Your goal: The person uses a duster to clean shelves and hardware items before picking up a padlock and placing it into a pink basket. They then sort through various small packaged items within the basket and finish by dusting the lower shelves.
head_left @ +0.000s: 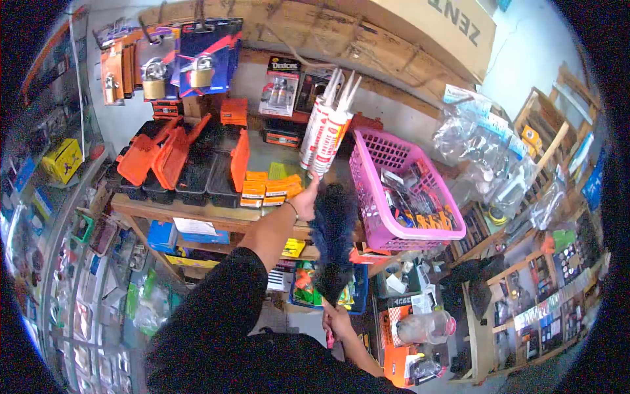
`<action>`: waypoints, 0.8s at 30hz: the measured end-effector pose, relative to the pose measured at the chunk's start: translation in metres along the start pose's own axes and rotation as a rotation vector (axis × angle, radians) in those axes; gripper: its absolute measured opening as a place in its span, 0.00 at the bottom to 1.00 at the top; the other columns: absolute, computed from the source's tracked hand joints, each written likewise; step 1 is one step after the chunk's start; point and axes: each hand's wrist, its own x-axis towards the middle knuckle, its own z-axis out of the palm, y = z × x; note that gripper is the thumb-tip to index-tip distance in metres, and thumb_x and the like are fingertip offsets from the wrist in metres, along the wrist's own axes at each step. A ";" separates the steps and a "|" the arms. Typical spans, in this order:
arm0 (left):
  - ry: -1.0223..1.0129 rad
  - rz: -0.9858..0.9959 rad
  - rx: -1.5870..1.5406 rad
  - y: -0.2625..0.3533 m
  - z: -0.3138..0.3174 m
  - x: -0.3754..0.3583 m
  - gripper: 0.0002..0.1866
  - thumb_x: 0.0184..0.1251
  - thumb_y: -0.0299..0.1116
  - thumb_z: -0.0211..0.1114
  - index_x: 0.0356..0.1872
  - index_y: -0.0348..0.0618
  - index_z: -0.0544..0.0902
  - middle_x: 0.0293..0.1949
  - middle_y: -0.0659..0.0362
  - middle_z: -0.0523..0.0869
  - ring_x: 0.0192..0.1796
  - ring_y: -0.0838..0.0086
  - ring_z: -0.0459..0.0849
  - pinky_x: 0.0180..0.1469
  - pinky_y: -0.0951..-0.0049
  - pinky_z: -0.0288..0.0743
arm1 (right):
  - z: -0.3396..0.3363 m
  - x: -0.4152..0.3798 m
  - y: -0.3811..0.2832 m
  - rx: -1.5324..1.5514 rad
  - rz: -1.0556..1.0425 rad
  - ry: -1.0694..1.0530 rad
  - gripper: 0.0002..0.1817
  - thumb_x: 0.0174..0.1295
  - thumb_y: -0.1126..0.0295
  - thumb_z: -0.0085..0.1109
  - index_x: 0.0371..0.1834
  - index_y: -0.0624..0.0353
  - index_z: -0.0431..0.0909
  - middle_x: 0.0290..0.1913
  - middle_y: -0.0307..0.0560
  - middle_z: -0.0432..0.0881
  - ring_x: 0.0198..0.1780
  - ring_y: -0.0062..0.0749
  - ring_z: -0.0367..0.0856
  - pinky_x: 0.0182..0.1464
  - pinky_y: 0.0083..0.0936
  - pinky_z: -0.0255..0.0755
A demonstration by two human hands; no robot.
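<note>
My left hand (306, 199) reaches to the shelf top and is closed at the lower end of several white and red sealant tubes (326, 134). The tubes stand together with their pale nozzles upward; some fingers are hidden behind them. Low in front of my body, my right hand (338, 322) is wrapped round the handle of a dark feather duster (333, 230). Its blurred feathers point up across the shelf's front edge, beside the tubes. Small orange-yellow boxes (266, 190) sit just left of my left hand. A pink basket (374, 197) of packaged items stands right of the duster.
Orange-lidded black cases (177, 157) line the shelf's left part. Packaged padlocks (154, 79) hang above them. A glass display case (72, 262) runs along the left. Clear plastic packages (476, 144) hang at right, above a plastic jar (426, 326). A blue bin (357, 295) sits below.
</note>
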 end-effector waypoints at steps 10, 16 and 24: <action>-0.151 -0.029 -0.051 -0.006 0.013 -0.019 0.46 0.46 0.74 0.41 0.49 0.37 0.72 0.47 0.51 0.78 0.47 0.62 0.76 0.53 0.60 0.66 | 0.004 -0.008 -0.004 -0.059 0.093 -0.057 0.20 0.57 0.56 0.52 0.14 0.55 0.61 0.10 0.38 0.62 0.08 0.27 0.61 0.10 0.22 0.58; -0.335 -0.029 -0.196 0.000 0.021 -0.022 0.43 0.48 0.73 0.41 0.42 0.38 0.76 0.39 0.53 0.81 0.40 0.63 0.78 0.47 0.61 0.70 | -0.016 0.004 0.001 -0.059 0.073 0.056 0.21 0.58 0.56 0.52 0.14 0.55 0.62 0.11 0.38 0.60 0.09 0.25 0.58 0.13 0.21 0.57; 0.062 0.048 0.004 -0.012 0.006 0.013 0.44 0.46 0.75 0.40 0.41 0.39 0.76 0.36 0.50 0.81 0.37 0.62 0.80 0.42 0.64 0.73 | 0.000 -0.020 -0.013 -0.055 0.071 0.103 0.20 0.58 0.57 0.50 0.14 0.54 0.62 0.11 0.37 0.61 0.09 0.24 0.60 0.10 0.21 0.55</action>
